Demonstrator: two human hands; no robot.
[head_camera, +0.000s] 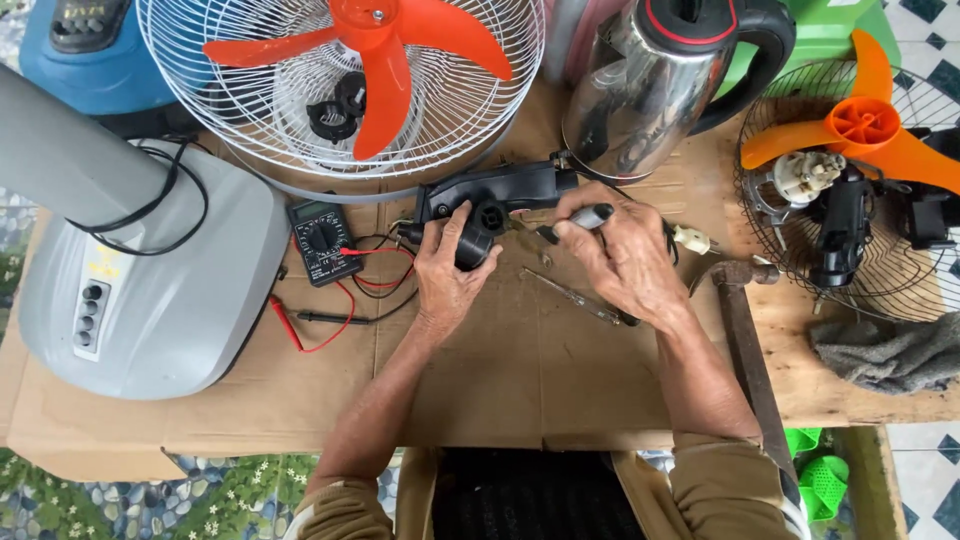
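Left hand (448, 272) wraps its fingers around a black plastic housing (495, 192) at upper centre of the frame, and the right hand (622, 258) pinches a grey-handled screwdriver (578, 219) just beside it. Below both hands the cardboard sheet (520, 370) lies bare to its lower edge, while a multimeter (322, 240) sits near on the left and a hammer (745, 340) on the right.

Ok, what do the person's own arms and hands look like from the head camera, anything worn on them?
Both hands are bare: no gloves, rings or watch show on the left hand or the right hand. The forearms are bare too. Khaki-tan sleeves are pushed up near the elbows, with bunched folds at the bottom edge of the view. No markings show on the fabric.
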